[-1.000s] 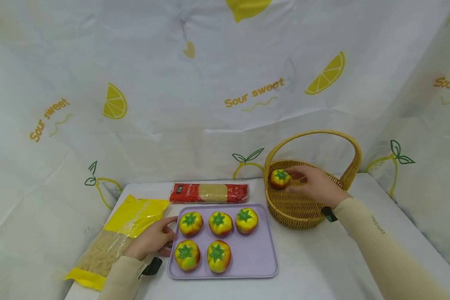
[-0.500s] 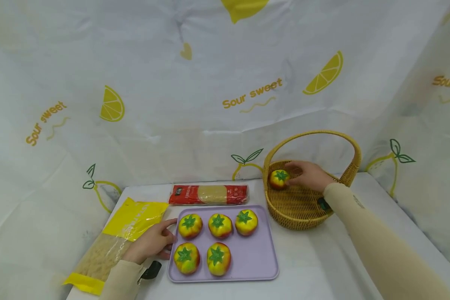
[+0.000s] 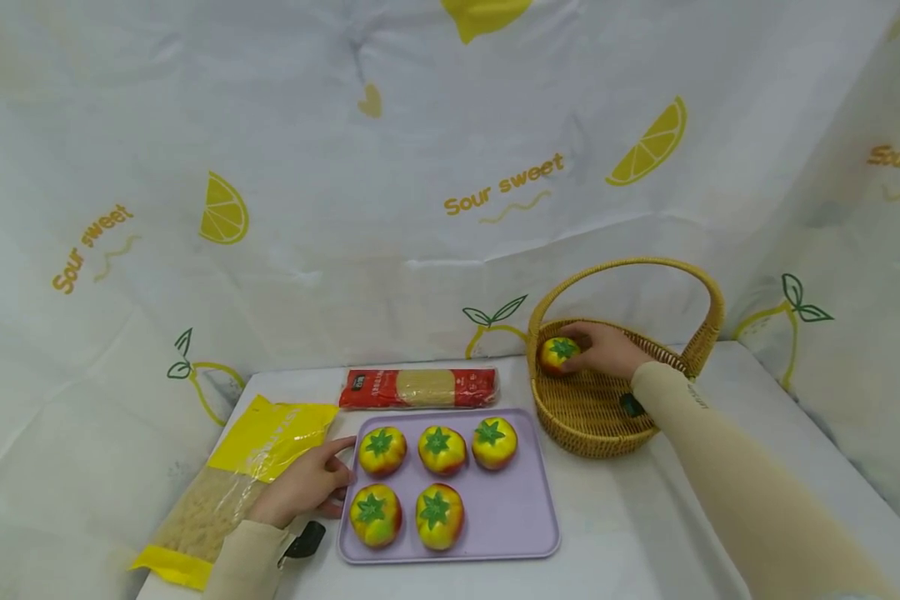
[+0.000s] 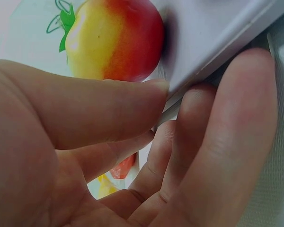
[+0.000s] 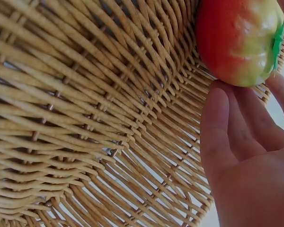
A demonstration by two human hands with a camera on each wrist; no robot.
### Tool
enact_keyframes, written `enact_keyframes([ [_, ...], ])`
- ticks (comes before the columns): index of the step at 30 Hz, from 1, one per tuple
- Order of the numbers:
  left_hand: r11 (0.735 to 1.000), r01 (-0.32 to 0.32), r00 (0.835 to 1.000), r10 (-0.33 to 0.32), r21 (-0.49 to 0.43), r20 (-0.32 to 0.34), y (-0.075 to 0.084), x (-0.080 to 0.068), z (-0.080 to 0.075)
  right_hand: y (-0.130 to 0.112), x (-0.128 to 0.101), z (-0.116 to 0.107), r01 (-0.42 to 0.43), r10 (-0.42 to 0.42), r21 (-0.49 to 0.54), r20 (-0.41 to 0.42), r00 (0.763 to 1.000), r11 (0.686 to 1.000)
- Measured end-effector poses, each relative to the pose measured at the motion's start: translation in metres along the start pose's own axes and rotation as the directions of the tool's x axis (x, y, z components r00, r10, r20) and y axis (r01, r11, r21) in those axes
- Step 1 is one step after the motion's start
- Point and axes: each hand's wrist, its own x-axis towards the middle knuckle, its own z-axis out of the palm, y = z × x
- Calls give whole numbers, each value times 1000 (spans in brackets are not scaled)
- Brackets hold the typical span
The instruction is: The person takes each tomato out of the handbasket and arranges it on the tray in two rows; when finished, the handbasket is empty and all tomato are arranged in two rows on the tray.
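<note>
My right hand [image 3: 606, 350] reaches inside the wicker basket [image 3: 592, 446], its fingers and thumb around a yellow-and-red tomato [image 3: 559, 354] with a star-shaped green cap. In the right wrist view, fingertips touch the underside of that tomato [image 5: 241, 42], close to the woven wall. At the lilac tray [image 3: 506, 517], my left hand [image 3: 307, 483] holds the left rim. Its thumb [image 4: 128, 106] lies along the tray's edge, with other fingers curled below. Several similar tomatoes [image 3: 437, 450] sit on the tray in two rows. The tray's underside is hidden.
Behind the tray lies a red noodle packet [image 3: 420, 388]. A yellow, partly clear bag [image 3: 240, 479] lies under and left of the left forearm. The basket handle [image 3: 630, 262] arches above the right hand. A lemon-print cloth [image 3: 330, 208] hangs behind the table.
My right hand has moved left and deeper into the basket, closing in around the tomato there. The left hand stays at the tray rim.
</note>
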Motion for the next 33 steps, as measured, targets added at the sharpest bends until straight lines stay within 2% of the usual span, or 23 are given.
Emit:
enact_keyframes([
  [12,1000,7,1000,-7,3,4,-1,0,-1,2,12,6,-32,33,-50,1,999,998],
  [17,1000,16,1000,-16,8,-5,-1,0,0,4,12,7,-15,15,-67,2,1000,998],
  [24,999,-32,999,32,-13,20,-1,1,6,14,0,5,-14,14,-111,4,1000,994],
  [28,999,-49,999,49,-16,8,-2,1,5,4,-10,1,-4,5,-114,11,1000,994],
  [33,999,-36,999,36,-18,-8,-1,-2,0,-18,-24,-4,21,-21,-136,0,1000,991],
])
